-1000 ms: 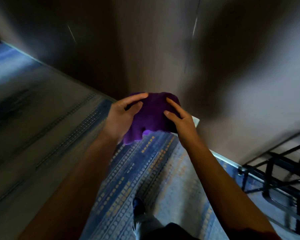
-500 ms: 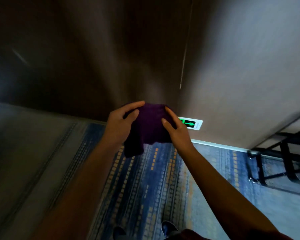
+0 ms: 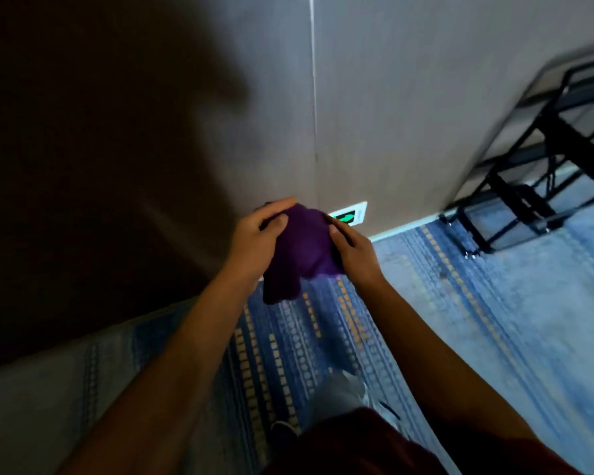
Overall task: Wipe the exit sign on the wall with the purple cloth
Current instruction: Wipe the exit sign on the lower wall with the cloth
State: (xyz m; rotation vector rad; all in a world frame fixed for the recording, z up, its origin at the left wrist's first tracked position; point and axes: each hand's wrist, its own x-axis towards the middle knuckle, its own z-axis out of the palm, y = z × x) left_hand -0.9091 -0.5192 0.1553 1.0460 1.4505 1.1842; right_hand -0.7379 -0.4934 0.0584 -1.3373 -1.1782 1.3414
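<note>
Two hands were on the cloth. The left hand (image 3: 254, 240) had its fingers (image 3: 277, 205) curled over the top of the purple cloth (image 3: 300, 248) with the thumb tucked against the near face, a loose pinch on the upper left edge. The right hand (image 3: 352, 250) mirrored it, fingertips (image 3: 335, 229) pressed close together on the upper right edge, thumb hidden under the fabric. Between them the cloth sat bunched into a soft, rounded mound, matte and fuzzy like microfibre, with one floppy corner drooping below the left hand.

Both forearms were bare, running back toward a dark red sleeve or shirt hem at the bottom edge; a pale trouser leg and a dark shoe showed beneath.

Just past the right fingertips, low on the wall (image 3: 408, 114) near the floor, was the exit sign (image 3: 350, 216): a small flat white rectangle with a glowing green arrow, its left end covered by the cloth and hand. Whether the cloth touched it could not be told. The wall was smooth grey-beige panelling split by a thin vertical seam, the left portion deep in shadow. A pale skirting strip met a blue carpet (image 3: 443, 303) patterned with rows of orange and pale dashes. At right stood a black metal frame (image 3: 515, 200) of thin square tubing, motion-blurred.
</note>
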